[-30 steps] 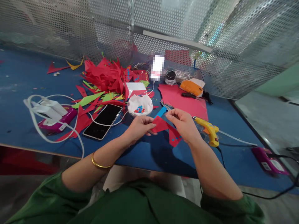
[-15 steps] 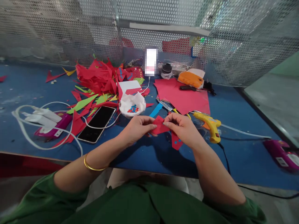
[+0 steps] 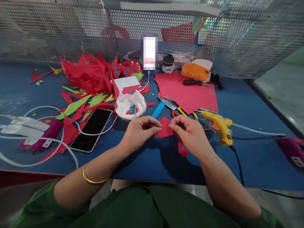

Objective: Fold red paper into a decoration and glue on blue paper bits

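A small red paper piece (image 3: 165, 129) with tiny dark specks is held between my two hands, just above the blue table. My left hand (image 3: 142, 130) pinches its left edge between thumb and forefinger. At the right side, my right hand (image 3: 190, 132) is closed in a pinch, its fingertips on the paper; a tiny dark bit shows there. Another red strip with blue dots (image 3: 182, 148) hangs below the right hand, partly covered by it. Behind the hands lie scissors (image 3: 181, 111) and a blue strip (image 3: 158, 109).
A lined bowl (image 3: 130, 106) holds red and blue bits. Left are a dark phone (image 3: 92, 129), white chargers (image 3: 28, 126) and a pile of red scraps (image 3: 87, 74). Right are a yellow glue gun (image 3: 219, 125) and red sheets (image 3: 186, 91). A perforated metal screen (image 3: 133, 25) stands behind.
The view has tipped down and come slightly closer. My left fingertips have shifted slightly on the red paper, and more of its face shows. The right hand keeps its pinch.
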The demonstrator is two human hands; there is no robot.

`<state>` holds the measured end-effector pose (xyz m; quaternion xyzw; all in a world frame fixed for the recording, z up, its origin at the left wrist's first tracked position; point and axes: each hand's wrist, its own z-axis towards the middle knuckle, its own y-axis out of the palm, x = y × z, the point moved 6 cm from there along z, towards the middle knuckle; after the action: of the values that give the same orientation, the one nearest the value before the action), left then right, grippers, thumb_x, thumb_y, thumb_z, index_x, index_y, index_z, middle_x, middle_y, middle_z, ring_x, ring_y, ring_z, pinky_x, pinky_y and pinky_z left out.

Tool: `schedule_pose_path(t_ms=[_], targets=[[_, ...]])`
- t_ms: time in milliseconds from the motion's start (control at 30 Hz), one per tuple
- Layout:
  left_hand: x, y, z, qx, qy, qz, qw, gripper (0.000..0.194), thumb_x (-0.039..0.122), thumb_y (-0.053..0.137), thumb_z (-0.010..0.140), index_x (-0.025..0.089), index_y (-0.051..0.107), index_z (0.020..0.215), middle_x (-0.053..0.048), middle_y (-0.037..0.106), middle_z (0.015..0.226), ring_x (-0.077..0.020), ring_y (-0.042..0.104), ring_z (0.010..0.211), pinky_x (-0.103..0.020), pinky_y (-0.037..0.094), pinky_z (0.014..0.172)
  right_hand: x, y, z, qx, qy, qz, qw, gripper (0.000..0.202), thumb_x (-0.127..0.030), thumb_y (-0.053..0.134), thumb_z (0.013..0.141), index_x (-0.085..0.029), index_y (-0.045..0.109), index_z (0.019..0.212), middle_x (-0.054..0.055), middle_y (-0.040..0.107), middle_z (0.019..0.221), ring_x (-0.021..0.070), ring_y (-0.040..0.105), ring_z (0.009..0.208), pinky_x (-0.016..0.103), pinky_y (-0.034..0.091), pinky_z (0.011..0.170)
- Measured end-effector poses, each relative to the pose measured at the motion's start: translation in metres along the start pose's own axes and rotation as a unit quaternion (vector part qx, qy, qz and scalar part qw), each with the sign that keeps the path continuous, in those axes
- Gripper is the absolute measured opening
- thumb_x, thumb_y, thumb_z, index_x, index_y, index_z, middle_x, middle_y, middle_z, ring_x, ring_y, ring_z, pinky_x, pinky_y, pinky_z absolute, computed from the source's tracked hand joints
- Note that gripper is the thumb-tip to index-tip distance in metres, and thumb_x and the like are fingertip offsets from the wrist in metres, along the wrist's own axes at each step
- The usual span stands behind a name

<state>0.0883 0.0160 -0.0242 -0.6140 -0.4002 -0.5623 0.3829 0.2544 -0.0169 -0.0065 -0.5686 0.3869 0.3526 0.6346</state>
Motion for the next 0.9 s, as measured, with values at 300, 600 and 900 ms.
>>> schedule_pose_path(t_ms=[300, 600, 900], targets=[[-0.013, -0.001, -0.001, 0.001, -0.065, 0.001, 0.998, 0.014, 0.03, 0.08, 0.072, 0.019, 0.081, 0.079, -0.003, 0.076, 0.073, -0.0099, 0.06, 0.061, -0.022, 0.05, 0.061, -0.003, 0.003, -0.005, 0.034, -0.038, -0.001, 0.999, 0.008, -0.025, 0.066, 0.083, -0.022, 0.067, 0.075, 0.005, 0.071, 0.108, 0.0209, 0.063, 0.107, 0.038, 0.044, 0.097], [-0.015, -0.001, 0.001, 0.002, -0.071, -0.008, 0.997, 0.016, 0.031, 0.081, 0.07, 0.018, 0.079, 0.078, -0.003, 0.075, 0.072, -0.0095, 0.059, 0.06, -0.023, 0.049, 0.061, -0.005, 0.004, -0.009, 0.073, -0.045, -0.011, 0.996, 0.006, -0.024, 0.07, 0.079, -0.023, 0.072, 0.073, 0.006, 0.072, 0.112, 0.0229, 0.063, 0.115, 0.044, 0.043, 0.106], [-0.014, 0.0, 0.0, -0.009, -0.066, 0.002, 0.998, 0.017, 0.032, 0.079, 0.073, 0.016, 0.077, 0.078, 0.0, 0.07, 0.069, -0.0089, 0.057, 0.06, -0.022, 0.046, 0.06, -0.005, 0.008, -0.01, 0.083, -0.061, -0.013, 0.995, 0.007, -0.025, 0.072, 0.079, -0.024, 0.072, 0.072, 0.006, 0.073, 0.113, 0.024, 0.063, 0.116, 0.048, 0.043, 0.107]])
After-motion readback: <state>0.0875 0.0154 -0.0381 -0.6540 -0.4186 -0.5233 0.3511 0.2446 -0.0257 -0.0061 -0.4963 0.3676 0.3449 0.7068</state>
